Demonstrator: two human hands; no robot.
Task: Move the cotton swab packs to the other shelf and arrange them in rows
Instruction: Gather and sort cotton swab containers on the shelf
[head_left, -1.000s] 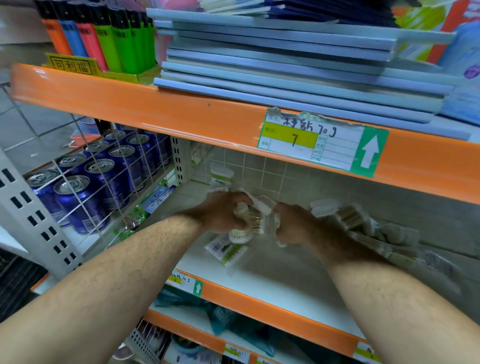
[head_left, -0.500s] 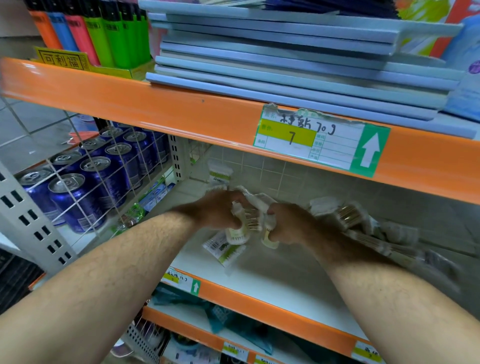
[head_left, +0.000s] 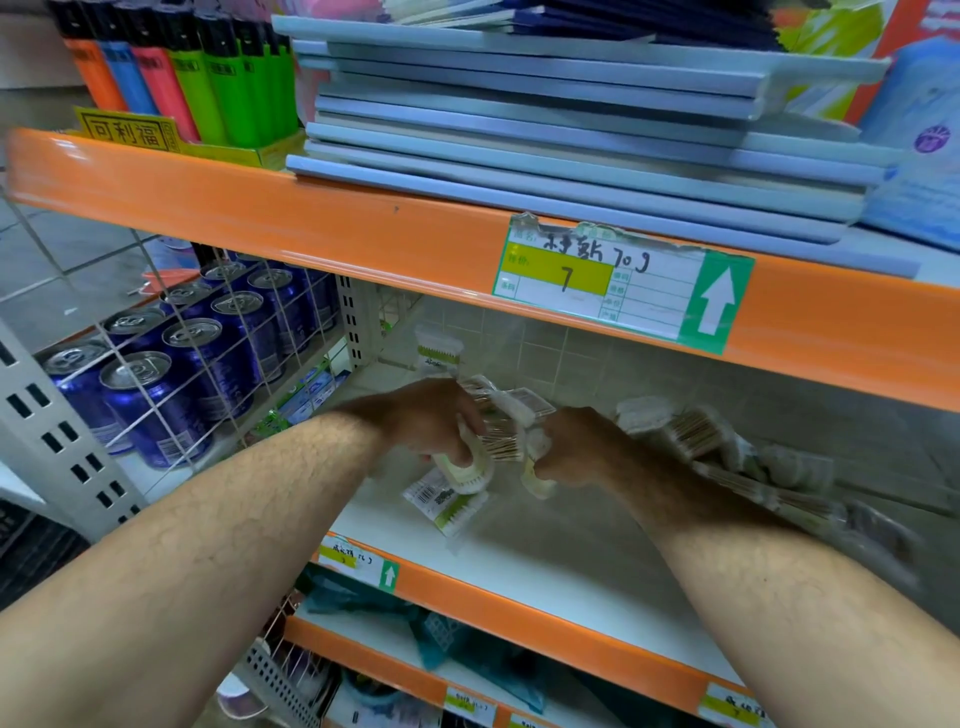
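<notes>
**Both hands clamped on a bunch of swab packs over the middle shelf**

At far left, blue cans (head_left: 156, 395) stand in rows behind a wire grid (head_left: 218, 364), and coloured lighters (head_left: 208, 78) stand on the level above them. The left hand (head_left: 431, 421) reaches in over the white shelf (head_left: 545, 561), its fingers curled tight round the left side of a bunch of cotton swab packs (head_left: 501, 431). The bunch is held clear of the shelf between the two hands. Its sticks run roughly from back to front, with the white cotton ends bulging out below the knuckles towards the camera.

Behind the left hand, an upright pack (head_left: 438, 353) stands on end near the tiled back wall. Just beneath the bunch, a single pack (head_left: 447, 501) lies flat on the shelf, its long axis slanting from the barcode end at upper left to the lower right.

Above, a stack of pale blue notebooks (head_left: 571, 130) lies over a handwritten price label (head_left: 623, 286).

The right hand (head_left: 576, 447) grips the right side of the bunch, fingers wrapped round. Past its wrist, a heap of packs (head_left: 727, 452) lies slanting back-left to front-right, blurred.
</notes>
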